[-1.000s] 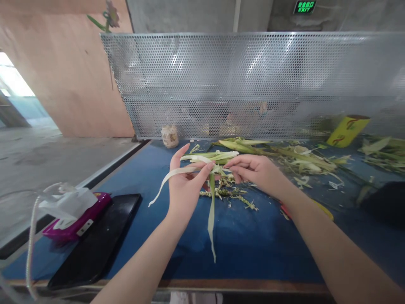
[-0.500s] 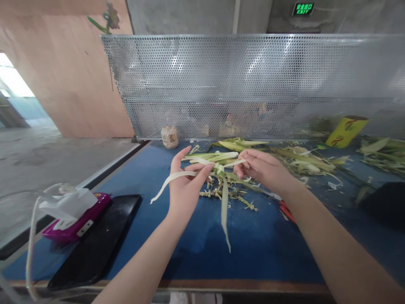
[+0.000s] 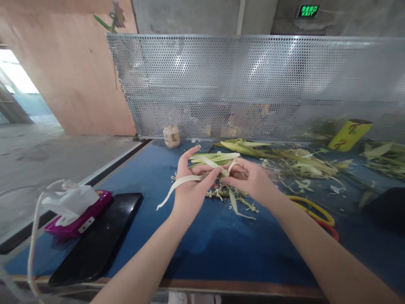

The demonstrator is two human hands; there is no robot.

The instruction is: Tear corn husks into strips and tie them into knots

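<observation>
Pale green leaf strips [image 3: 177, 185] are being worked between my two hands above the blue table. My left hand [image 3: 191, 190] pinches the woven crossing of the strips between thumb and fingers, its index finger raised; one strip trails over its back to the left. At the right side of the crossing, my right hand [image 3: 253, 179] pinches a strip that bends into a small loop. Another strip end [image 3: 235, 203] hangs below the hands toward the table. Behind them lie a bundle of cut strips [image 3: 218, 157] and knotted braided pieces [image 3: 249, 204], partly covered by the hands.
Scissors with yellow and red handles [image 3: 316, 211] lie under my right forearm. Leaf scraps [image 3: 303, 162] and a yellow tube [image 3: 349, 135] are at right. A small jar [image 3: 171, 136] stands before the perforated metal screen [image 3: 202, 76]. A black phone [image 3: 98, 240] and purple power strip [image 3: 71, 223] lie left.
My right hand has moved in against the crossing and curled its strip into a loop. The hanging strip has swung right. The scissor handles show more. The view has shifted slightly.
</observation>
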